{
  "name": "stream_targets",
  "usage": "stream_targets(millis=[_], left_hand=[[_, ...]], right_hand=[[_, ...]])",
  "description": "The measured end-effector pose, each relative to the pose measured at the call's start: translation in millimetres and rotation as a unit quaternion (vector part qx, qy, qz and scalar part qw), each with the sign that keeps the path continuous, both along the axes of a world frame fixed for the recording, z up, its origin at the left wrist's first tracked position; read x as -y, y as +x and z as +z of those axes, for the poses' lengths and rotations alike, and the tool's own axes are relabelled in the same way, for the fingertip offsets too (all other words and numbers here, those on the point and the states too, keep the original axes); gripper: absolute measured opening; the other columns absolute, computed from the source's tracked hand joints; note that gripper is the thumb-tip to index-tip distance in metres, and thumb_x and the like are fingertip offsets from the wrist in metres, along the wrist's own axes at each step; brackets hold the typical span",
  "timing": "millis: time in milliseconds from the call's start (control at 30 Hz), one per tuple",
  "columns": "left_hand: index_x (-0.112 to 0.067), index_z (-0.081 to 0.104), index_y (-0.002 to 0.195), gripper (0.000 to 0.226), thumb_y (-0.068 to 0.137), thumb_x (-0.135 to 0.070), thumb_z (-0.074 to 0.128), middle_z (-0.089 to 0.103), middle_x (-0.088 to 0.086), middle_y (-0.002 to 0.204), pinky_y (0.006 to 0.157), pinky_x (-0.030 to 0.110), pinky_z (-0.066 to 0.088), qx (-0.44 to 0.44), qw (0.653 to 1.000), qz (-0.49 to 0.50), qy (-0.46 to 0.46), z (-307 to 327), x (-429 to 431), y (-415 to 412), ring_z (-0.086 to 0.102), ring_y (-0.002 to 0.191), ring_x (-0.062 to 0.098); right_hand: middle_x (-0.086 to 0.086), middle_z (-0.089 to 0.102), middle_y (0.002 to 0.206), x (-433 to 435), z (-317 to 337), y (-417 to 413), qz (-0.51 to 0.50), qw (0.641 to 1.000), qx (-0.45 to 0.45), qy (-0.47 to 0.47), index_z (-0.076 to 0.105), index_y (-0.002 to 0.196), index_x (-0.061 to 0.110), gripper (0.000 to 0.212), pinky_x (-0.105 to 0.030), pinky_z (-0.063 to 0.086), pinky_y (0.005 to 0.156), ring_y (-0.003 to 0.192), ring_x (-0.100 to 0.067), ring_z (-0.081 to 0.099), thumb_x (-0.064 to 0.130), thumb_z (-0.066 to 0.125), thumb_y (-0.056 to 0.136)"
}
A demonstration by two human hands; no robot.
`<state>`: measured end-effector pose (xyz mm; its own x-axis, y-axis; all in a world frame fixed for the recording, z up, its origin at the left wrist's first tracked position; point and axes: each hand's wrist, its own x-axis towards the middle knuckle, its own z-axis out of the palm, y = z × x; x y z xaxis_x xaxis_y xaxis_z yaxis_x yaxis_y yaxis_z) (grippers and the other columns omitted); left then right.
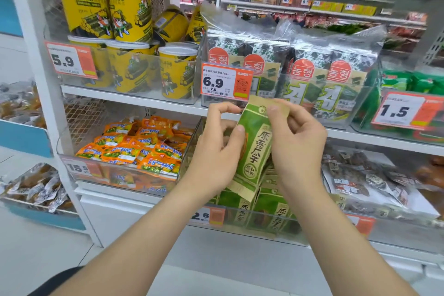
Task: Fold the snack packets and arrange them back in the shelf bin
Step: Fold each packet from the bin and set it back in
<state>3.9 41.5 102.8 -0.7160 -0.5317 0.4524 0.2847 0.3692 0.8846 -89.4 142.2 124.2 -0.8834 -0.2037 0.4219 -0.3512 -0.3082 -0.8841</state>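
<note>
Shop shelves ahead, shelf bin (252, 230) just below my fingers (231, 140). Left hand (216, 151) and right hand (298, 142) pinch the green packet (255, 144) near upright, top flap in my right.

The snack packet (254, 149) is between the left hand (216, 149) and the right hand (298, 142), just above the shelf bin (259, 228), where more such packets stand. Left of this bin lie small sachets (134, 149) in another bin. On the shelf above, cans (129, 31) stand left of seaweed packs (312, 74).
</note>
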Motion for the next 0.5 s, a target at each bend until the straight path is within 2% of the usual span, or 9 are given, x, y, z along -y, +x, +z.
stream_targets(millis=[67, 100, 200, 300, 400, 433, 500], left_hand=[[-0.037, 0.053, 0.125, 0.025, 0.112, -0.017, 0.046, 0.074, 0.013, 0.098, 0.078, 0.050, 0.056, 0.024, 0.995, 0.007, 0.092, -2, -6, -7, 0.068, 0.079, 0.029], [-0.035, 0.056, 0.124, 0.025, 0.112, -0.015, 0.045, 0.075, 0.014, 0.097, 0.077, 0.045, 0.055, 0.031, 0.990, 0.004, 0.139, -1, -8, -10, 0.069, 0.079, 0.023], [-0.024, 0.064, 0.122, 0.019, 0.111, -0.017, 0.050, 0.076, 0.015, 0.098, 0.075, 0.034, 0.055, 0.027, 0.970, -0.019, 0.240, 3, -12, -16, 0.070, 0.083, 0.016], [-0.018, 0.065, 0.123, 0.017, 0.111, -0.022, 0.054, 0.077, 0.007, 0.099, 0.078, 0.034, 0.056, 0.010, 0.959, -0.029, 0.282, 4, -12, -21, 0.071, 0.085, 0.015], [-0.015, 0.060, 0.126, 0.021, 0.110, -0.029, 0.057, 0.075, 0.008, 0.100, 0.084, 0.040, 0.055, -0.002, 0.955, -0.041, 0.295, 4, -12, -20, 0.070, 0.088, 0.018], [-0.015, 0.059, 0.126, 0.025, 0.109, -0.032, 0.059, 0.075, 0.007, 0.100, 0.084, 0.040, 0.055, -0.003, 0.955, -0.050, 0.291, 5, -12, -19, 0.070, 0.088, 0.018], [-0.014, 0.058, 0.128, 0.032, 0.106, -0.036, 0.063, 0.075, 0.005, 0.098, 0.078, 0.034, 0.058, -0.007, 0.959, -0.070, 0.273, 6, -13, -16, 0.072, 0.086, 0.015]], right_hand=[[-0.005, 0.070, 0.078, -3, -5, -3, 0.041, 0.999, -0.001, 0.020, 0.073, 0.089, 0.002, 0.031, -0.034, 0.046, 0.068, 0.073, -0.015, 0.058, 0.020, 0.057, 0.108], [-0.003, 0.072, 0.081, -4, -7, -2, 0.050, 0.998, -0.024, 0.041, 0.074, 0.090, 0.003, 0.032, -0.033, 0.048, 0.069, 0.075, -0.014, 0.060, 0.018, 0.053, 0.110], [0.001, 0.081, 0.101, -5, -14, -3, 0.053, 0.990, -0.094, 0.090, 0.080, 0.112, 0.015, 0.025, -0.031, 0.057, 0.081, 0.093, -0.015, 0.074, 0.017, 0.055, 0.110], [-0.004, 0.080, 0.098, -6, -19, -3, 0.067, 0.985, -0.122, 0.097, 0.079, 0.115, 0.019, 0.028, -0.044, 0.059, 0.078, 0.091, -0.018, 0.074, 0.031, 0.054, 0.111], [0.002, 0.081, 0.106, -7, -19, -4, 0.087, 0.986, -0.114, 0.089, 0.079, 0.118, 0.015, 0.023, -0.035, 0.060, 0.089, 0.101, -0.011, 0.074, 0.027, 0.063, 0.107], [0.001, 0.081, 0.103, -7, -18, -4, 0.091, 0.987, -0.101, 0.086, 0.080, 0.115, 0.015, 0.021, -0.031, 0.059, 0.087, 0.097, -0.009, 0.074, 0.024, 0.063, 0.107], [-0.002, 0.082, 0.099, -5, -17, -2, 0.088, 0.991, -0.064, 0.082, 0.081, 0.110, 0.015, 0.019, -0.033, 0.060, 0.084, 0.091, -0.010, 0.072, 0.019, 0.063, 0.107]])
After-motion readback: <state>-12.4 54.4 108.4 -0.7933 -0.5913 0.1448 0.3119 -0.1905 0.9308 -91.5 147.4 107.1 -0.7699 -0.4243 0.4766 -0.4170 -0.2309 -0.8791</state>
